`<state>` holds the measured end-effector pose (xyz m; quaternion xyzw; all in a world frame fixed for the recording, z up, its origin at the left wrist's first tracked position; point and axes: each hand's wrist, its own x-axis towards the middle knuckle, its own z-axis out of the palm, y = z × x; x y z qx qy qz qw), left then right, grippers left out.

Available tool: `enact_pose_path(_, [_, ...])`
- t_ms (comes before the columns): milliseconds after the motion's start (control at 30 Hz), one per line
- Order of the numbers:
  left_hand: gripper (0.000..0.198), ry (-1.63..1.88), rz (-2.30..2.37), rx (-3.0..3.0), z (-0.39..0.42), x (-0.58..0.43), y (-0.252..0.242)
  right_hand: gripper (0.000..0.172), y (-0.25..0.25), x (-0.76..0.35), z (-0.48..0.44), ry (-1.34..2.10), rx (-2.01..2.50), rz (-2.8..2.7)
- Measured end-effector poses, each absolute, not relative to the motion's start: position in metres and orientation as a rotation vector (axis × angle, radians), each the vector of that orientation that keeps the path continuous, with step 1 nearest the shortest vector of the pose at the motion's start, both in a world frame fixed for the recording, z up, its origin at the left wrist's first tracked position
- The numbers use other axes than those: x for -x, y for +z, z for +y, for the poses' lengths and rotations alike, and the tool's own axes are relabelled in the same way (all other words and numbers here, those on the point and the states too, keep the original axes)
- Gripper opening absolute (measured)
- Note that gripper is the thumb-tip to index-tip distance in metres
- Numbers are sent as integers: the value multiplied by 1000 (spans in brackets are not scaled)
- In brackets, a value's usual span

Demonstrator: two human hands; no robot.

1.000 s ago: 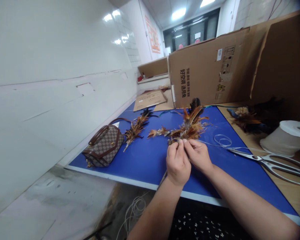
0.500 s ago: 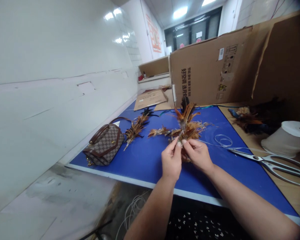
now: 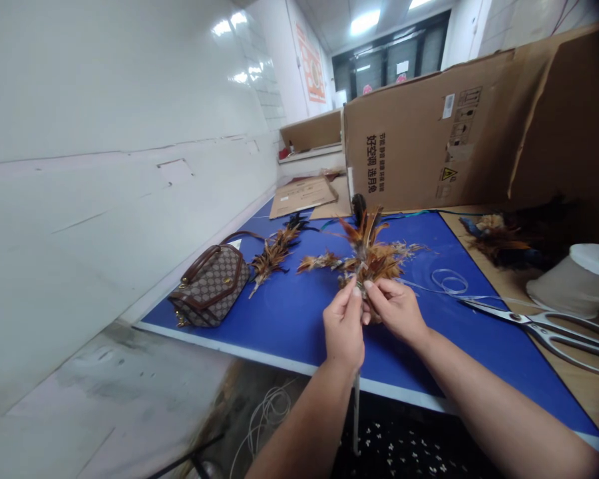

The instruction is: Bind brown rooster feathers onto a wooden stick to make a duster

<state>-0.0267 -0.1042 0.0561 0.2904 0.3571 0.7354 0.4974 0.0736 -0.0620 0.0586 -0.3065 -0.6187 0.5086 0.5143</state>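
Note:
My left hand (image 3: 345, 326) and my right hand (image 3: 396, 307) meet over the blue table, thumbs and fingers pinched on the base of a feather bunch (image 3: 367, 243). Its brown, orange and black feathers fan upward, away from me. Under my left wrist a thin pale strip (image 3: 356, 416) hangs past the table edge. More brown feathers (image 3: 324, 261) lie just behind and beside my hands. To the left rests a finished-looking bunch of brown and black feathers (image 3: 275, 256). A clear ribbon (image 3: 449, 281) trails right from near my right hand.
Large scissors (image 3: 539, 322) lie at the right, near a white spool (image 3: 562, 283) and a dark feather heap (image 3: 509, 243). A patterned handbag (image 3: 212, 286) sits at the left. A big cardboard box (image 3: 414, 146) stands behind the table (image 3: 289, 332).
The held feather bunch has tipped slightly left, and a pale strip now shows hanging below my left wrist. Both hands keep their pinch in nearly the same place.

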Motion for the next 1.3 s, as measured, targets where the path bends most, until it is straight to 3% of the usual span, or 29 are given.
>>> enact_pose_path(500, [35,1611,689,-588,-104,40,66,38,56,-75,-61,1352,638,-1466])
enact_pose_path(967, [51,1573,657,-596,-106,44,69,38,58,-77,-59,1383,609,-1505])
enact_pose_path(1300, [27,1441,612,-549,-106,51,63,40,48,-84,-50,1397,693,-1553])
